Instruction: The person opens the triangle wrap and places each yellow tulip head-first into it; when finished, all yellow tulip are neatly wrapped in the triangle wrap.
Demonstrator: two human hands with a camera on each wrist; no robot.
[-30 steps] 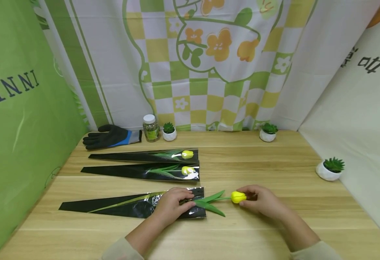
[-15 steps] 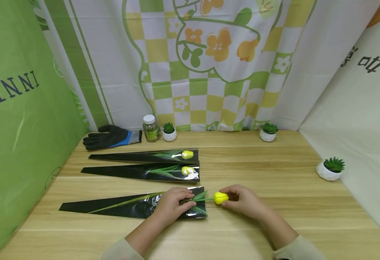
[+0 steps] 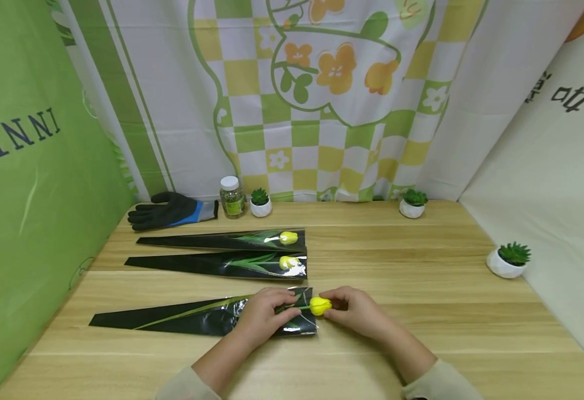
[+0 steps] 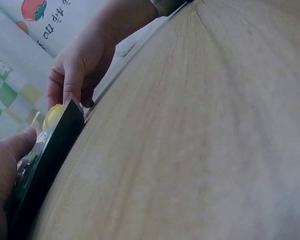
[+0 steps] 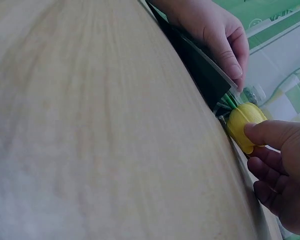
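On a wooden table (image 3: 422,328), the right hand (image 3: 359,312) pinched a yellow tulip (image 3: 320,305) by its bloom, thumb and fingertips curled round it, at the open mouth of a long black sleeve (image 3: 192,318) lying near the front edge. The bloom sat just outside that mouth; the stem and leaves were inside, partly hidden by the left hand (image 3: 262,316), which lay on the sleeve's wide end with fingers curled over its upper edge, gripping it. From the right wrist view the bloom showed clearly, but the stem was mostly lost behind the sleeve's dark edge. The left wrist view was blurred and showed only a sliver of yellow. Behind lay two more sleeves (image 3: 222,253), each holding a tulip, then a dark glove (image 3: 169,210), a small jar (image 3: 231,196) and three little potted plants (image 3: 260,202). Both forearms were cut off at the bottom edge.
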